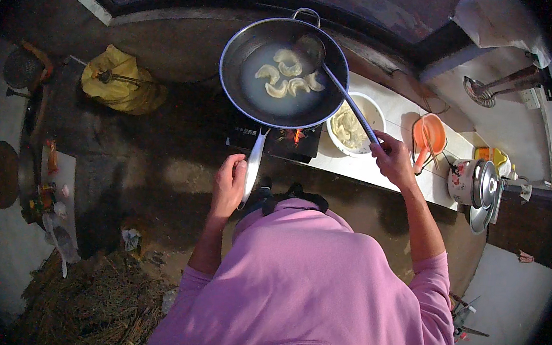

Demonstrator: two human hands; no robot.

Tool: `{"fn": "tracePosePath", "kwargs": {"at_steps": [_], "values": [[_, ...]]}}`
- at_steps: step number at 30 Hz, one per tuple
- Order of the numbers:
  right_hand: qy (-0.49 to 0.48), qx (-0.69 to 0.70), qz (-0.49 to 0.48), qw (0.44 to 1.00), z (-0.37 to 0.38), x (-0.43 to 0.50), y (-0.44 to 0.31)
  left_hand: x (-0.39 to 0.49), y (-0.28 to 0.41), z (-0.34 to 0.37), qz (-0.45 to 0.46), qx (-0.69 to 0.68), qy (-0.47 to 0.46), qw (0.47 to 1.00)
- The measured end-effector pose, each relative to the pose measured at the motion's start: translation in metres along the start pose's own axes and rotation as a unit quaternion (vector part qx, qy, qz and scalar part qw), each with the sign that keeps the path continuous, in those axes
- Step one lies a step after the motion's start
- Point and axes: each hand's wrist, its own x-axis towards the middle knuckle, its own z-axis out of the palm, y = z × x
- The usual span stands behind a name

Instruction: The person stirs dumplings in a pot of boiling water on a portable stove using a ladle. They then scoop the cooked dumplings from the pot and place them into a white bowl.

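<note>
A dark wok [247,102] with a blue rim rests over a black cooktop [302,150]. Several crescent-shaped dumplings [298,86] lie in the cloudy water inside it. My right hand [393,160] grips the handle of a metal ladle [351,103], whose bowl is at the wok's upper right inner wall. My left hand [230,184] is at the wok's silver handle [255,163], with curled fingers beside it; whether they close around it is hard to tell. Right of the wok stands a white bowl [381,113] holding more pale dumplings or dough.
On the white tiled counter [399,180] are an orange ladle [429,136] with chopsticks and a floral pot [462,182]. Metal utensils [481,91] hang at the right wall. A yellow bag [110,79] lies at left, dry straw [95,304] on the floor.
</note>
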Motion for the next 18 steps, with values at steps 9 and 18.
{"fn": "tracePosePath", "kwargs": {"at_steps": [9, 18], "values": [[-0.090, 0.216, 0.064, 0.970, 0.008, 0.006, -0.024, 0.004, -0.007, 0.004, 0.012, -0.010, 0.001, 1.000], [-0.134, 0.258, 0.057, 0.955, 0.028, 0.026, -0.048, 0.001, -0.004, -0.001, 0.000, -0.011, -0.004, 1.000]]}}
